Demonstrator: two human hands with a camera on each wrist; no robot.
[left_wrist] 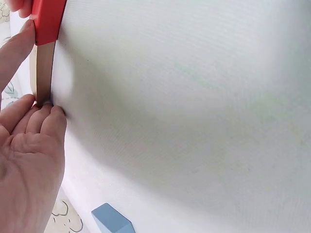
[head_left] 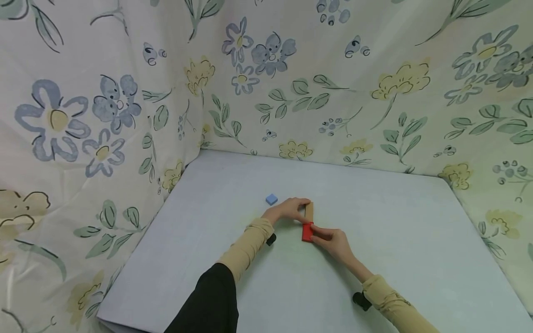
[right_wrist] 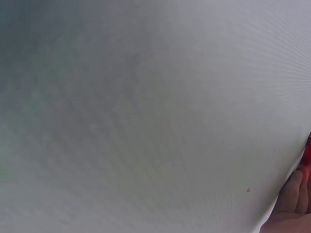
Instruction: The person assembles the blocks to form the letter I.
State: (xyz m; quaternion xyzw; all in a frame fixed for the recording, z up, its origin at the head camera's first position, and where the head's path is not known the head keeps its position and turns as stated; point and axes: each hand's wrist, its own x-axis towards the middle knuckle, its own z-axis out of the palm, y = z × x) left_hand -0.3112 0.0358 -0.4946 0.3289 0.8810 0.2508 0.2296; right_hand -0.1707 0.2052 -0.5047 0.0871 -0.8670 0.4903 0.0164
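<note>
Near the middle of the white table, a plain wooden block (head_left: 309,212) and a red block (head_left: 306,233) lie end to end in a line. My left hand (head_left: 288,209) spans the wooden block, fingertips at its far end and thumb where it meets the red one. My right hand (head_left: 336,244) holds the red block from its right side, thumb and finger at its edge. The left wrist view shows the red block (left_wrist: 47,19) right against the wooden block (left_wrist: 44,73). Only a sliver of the red block (right_wrist: 307,158) shows in the right wrist view.
A small blue block (head_left: 271,199) lies on the table (head_left: 233,180), just left of my left hand. Floral cloth (head_left: 333,101) hangs behind the table and along its sides. Black wrist-worn devices (head_left: 361,300) sit under both forearms.
</note>
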